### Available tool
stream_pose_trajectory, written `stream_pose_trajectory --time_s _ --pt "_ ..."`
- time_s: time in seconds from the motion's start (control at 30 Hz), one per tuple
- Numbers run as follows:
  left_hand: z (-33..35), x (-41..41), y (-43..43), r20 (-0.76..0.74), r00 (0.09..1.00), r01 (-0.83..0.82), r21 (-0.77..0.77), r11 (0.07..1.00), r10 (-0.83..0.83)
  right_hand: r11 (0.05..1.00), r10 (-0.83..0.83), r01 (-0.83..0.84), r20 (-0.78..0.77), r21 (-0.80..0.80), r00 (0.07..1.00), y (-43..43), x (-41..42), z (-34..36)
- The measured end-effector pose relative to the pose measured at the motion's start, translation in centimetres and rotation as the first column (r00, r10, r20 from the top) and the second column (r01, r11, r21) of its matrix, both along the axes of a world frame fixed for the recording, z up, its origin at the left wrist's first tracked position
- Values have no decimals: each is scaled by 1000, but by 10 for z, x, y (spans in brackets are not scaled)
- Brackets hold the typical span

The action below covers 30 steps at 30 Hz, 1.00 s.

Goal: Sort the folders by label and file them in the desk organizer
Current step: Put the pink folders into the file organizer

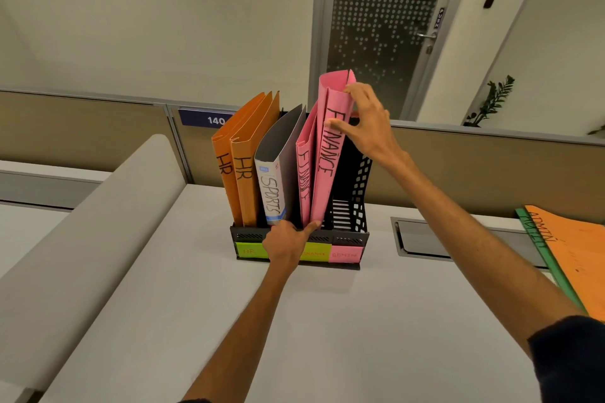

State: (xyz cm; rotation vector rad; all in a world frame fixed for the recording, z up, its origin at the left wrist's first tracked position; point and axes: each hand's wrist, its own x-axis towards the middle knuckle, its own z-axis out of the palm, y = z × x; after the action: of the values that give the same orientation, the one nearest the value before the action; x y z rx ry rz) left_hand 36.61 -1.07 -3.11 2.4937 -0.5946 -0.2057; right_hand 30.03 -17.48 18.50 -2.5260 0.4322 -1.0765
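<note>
Head view: on the desk stands a black desk organizer with note labels across its front. The right grip pinches the upper part of the taller FINANCE folder, thumb on the lettered spine and fingers over the top edge. This pink folder stands tilted, its foot in the slot labelled FINANCE, beside a shorter FINANCE folder. The left grip lies on the organizer's front wall, index finger straight with its tip at the taller folder's bottom corner. Its other fingers fold down, and whether they clasp the wall is hard to tell. To the left stand two HR folders and a SPORTS folder. ADMIN folders lie flat at far right.
</note>
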Motion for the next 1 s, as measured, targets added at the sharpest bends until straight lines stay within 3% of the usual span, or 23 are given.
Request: stream_pose_trajectory --time_s 0.1,0.3,0.47,0.73,0.83,1.0 --pt "-6 -2 1 22 999 37 41 998 -38 986 118 -130 114 103 986 6 7 -4" --pt "-7 3 0 3 998 57 61 997 -57 975 204 -216 180 52 962 21 17 -1" --pt "-7 3 -2 -11 1000 9 14 1000 -9 987 149 -151 48 52 988 21 20 0" --pt "-12 3 -4 13 1000 -10 21 1000 10 987 99 -96 -16 129 995 19 24 -35" --pt "-14 1 -1 46 999 6 43 999 -8 958 195 -158 -142 239 970 34 10 -75" --pt "-8 -7 -2 109 992 61 18 998 -63 939 256 -201 -180 279 950 43 0 -81"
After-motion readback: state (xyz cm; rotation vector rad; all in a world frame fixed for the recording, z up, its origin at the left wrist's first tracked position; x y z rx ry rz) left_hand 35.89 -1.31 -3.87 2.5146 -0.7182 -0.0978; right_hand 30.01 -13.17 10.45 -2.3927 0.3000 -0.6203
